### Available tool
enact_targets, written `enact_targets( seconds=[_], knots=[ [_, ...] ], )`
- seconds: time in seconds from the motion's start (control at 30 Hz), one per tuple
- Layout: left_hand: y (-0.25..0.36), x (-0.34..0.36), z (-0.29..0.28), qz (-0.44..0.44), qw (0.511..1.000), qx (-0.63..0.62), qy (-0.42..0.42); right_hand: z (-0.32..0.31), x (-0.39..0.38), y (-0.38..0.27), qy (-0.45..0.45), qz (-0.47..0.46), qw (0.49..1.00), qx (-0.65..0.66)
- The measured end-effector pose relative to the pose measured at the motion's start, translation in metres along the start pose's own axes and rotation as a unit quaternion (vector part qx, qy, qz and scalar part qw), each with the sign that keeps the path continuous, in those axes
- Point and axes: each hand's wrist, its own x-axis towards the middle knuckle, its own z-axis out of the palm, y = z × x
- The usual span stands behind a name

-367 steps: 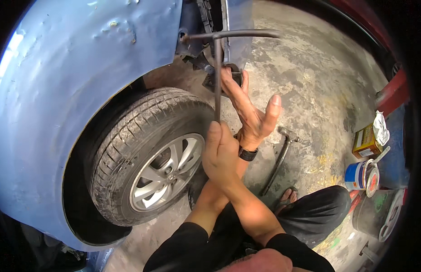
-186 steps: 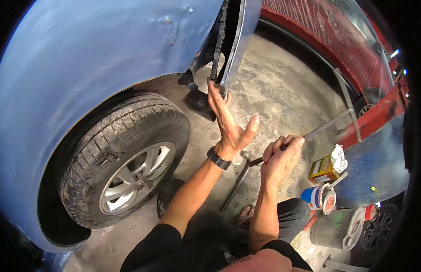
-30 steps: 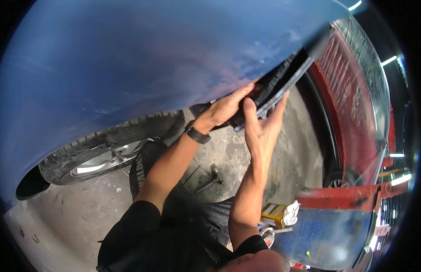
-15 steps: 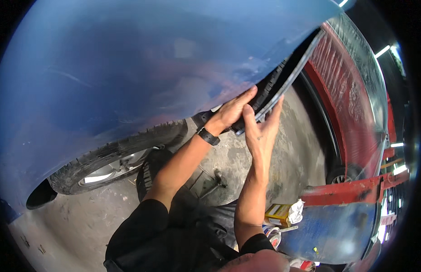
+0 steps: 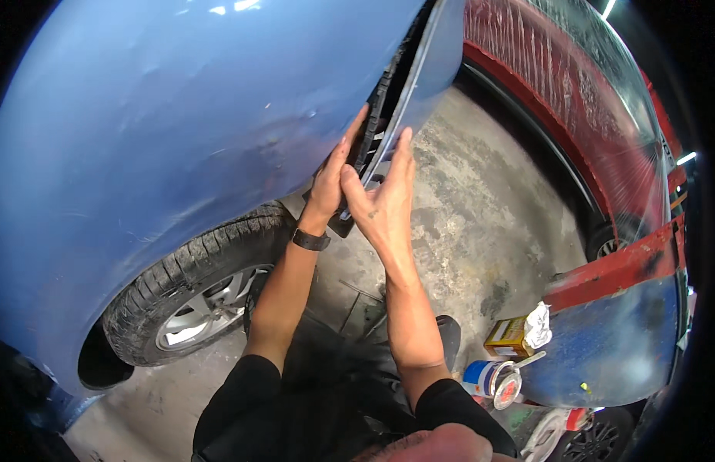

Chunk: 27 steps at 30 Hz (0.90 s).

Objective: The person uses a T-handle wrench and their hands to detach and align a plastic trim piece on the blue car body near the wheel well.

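Observation:
A blue car body (image 5: pixel 203 115) fills the upper left. To its right, a blue panel (image 5: pixel 420 73) stands apart from it, with ribbed black trim (image 5: pixel 383 92) in the gap between. My left hand (image 5: pixel 327 183), below a black wristband, lies along the edge of the body at the lower end of the gap. Its fingers are stretched out and partly hidden at the edge. My right hand (image 5: pixel 384 212) grips the panel's lower end, thumb on the gap side and fingers on the outer face.
A tyre (image 5: pixel 165 273) with a silver wheel sits at lower left. At right stand a plastic-covered red car (image 5: pixel 557 115), a blue panel with a red beam (image 5: pixel 604 273), a yellow tin with white paper (image 5: pixel 507 335) and an open can (image 5: pixel 484 377). Concrete floor (image 5: pixel 480 192) lies between.
The view has shifted, so both hands and the gap appear farther left, and more of the wheel and cans shows. Both hands stay at the lower end of the gap.

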Motion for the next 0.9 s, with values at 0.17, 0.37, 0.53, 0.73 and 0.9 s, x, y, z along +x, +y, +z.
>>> enact_targets(
  seconds=[0.17, 0.37, 0.53, 0.73, 0.9],
  knots=[
    [0.01, 0.002, 0.006, -0.016, 0.999, 0.047, -0.006, 0.006, -0.005, 0.0, 0.019, 0.021, 0.999, 0.044],
    [0.003, 0.0, 0.006, -0.085, 0.994, -0.063, -0.01, -0.005, -0.009, 0.01, 0.022, -0.001, 0.999, 0.044],
    [0.005, -0.001, 0.007, -0.1, 0.991, -0.084, -0.007, -0.019, -0.012, 0.013, 0.022, 0.002, 0.998, 0.055],
    [0.005, -0.002, 0.005, -0.113, 0.993, -0.03, -0.008, -0.021, -0.014, 0.023, 0.044, -0.011, 0.997, 0.063],
    [0.001, -0.004, 0.009, -0.116, 0.992, -0.033, 0.026, -0.032, -0.014, 0.023, 0.043, -0.012, 0.996, 0.074]
  ],
)
